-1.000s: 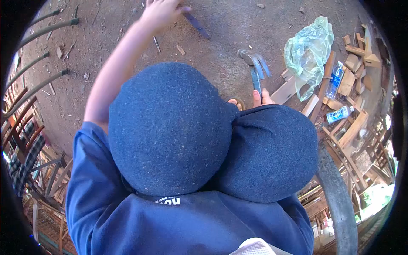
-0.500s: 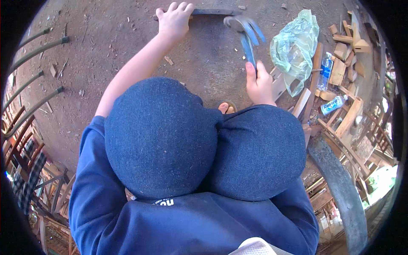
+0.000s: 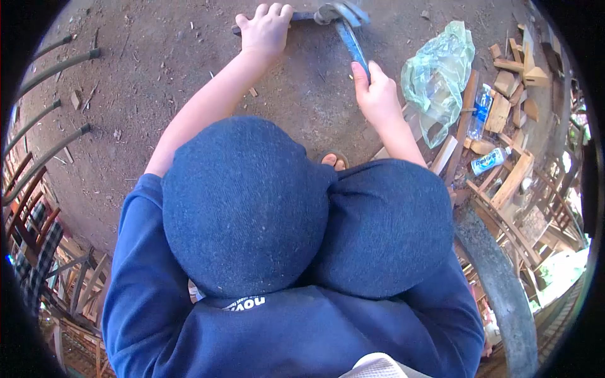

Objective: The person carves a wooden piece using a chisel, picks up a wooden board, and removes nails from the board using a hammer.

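Note:
At the far side of the ground, my left hand [image 3: 265,30] is closed over a dark, narrow bar [image 3: 302,17], which sticks out on both sides of the hand. I cannot tell whether the bar is wood or metal. My right hand [image 3: 380,96] grips the blue handle of a claw hammer [image 3: 349,39]. The hammer's head overlaps the bar's right end, and its claws, blurred by motion, point right. Whether head and bar touch is unclear. Both my knees, in dark blue cloth, fill the middle of the view.
Right of my right hand lies a pale green plastic bag [image 3: 439,79]. Beyond it are wood offcuts [image 3: 499,113], a clear bottle [image 3: 480,112] and a Revive bottle [image 3: 490,161]. A curved grey strip [image 3: 498,283] runs down the right. Curved dark legs [image 3: 60,65] jut in from the left.
My right hand has moved forward and slightly left with the hammer. Its head has shifted left and farther away, over the bar's end. My left hand stays on the bar.

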{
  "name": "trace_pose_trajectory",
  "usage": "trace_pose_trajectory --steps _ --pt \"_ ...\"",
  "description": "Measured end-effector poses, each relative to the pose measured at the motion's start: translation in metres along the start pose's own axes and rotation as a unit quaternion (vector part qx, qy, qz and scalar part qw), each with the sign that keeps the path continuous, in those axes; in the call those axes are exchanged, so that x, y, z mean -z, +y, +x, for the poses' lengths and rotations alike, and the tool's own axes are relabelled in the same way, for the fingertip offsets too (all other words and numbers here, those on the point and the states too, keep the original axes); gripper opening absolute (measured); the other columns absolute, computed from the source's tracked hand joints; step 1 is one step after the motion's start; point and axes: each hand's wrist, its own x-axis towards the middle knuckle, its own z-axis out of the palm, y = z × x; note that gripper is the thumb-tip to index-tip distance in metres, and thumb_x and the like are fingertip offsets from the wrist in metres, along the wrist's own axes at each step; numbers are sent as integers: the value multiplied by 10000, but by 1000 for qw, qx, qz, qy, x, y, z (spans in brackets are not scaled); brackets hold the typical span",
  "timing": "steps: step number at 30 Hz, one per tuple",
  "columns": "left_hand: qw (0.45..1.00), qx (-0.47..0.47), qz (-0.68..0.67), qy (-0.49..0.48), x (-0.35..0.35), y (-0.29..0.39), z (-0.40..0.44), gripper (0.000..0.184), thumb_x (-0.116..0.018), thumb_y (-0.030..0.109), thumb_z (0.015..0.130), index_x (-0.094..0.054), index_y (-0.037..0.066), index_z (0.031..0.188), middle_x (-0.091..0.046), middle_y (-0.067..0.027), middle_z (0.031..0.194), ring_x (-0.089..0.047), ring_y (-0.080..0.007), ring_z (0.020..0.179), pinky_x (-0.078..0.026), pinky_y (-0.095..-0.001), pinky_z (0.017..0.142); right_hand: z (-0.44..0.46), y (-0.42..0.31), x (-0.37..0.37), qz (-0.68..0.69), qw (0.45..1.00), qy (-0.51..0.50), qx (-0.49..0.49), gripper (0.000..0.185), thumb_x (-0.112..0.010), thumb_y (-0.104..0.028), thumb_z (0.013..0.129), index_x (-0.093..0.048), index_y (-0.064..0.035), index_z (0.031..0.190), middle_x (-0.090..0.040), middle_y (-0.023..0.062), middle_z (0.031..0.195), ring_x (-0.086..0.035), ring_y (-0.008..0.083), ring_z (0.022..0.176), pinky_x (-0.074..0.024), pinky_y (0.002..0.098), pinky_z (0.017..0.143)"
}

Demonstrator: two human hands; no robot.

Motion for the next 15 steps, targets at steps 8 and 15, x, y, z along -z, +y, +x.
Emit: trace_pose_trajectory --steps 8,15 --pt "1000 -6 8 24 -6 -2 -2 172 -549 221 916 -512 168 1075 -581 10 1090 -535 -200 1092 -378 -541 822 12 -10 11 -30 998 33 -43 378 -535 -383 951 -536 -16 859 -622 230 674 -621 451 659 -478 480 555" --pt "999 8 -1 35 -6 -2 -1 189 -552 227 916 -514 162 1089 -585 6 1097 -536 -200 1094 -389 -536 814 23 -23 43 -36 999 -3 -18 425 -514 -405 962 -531 -2 829 -596 253 657 -606 463 646 -457 502 539"
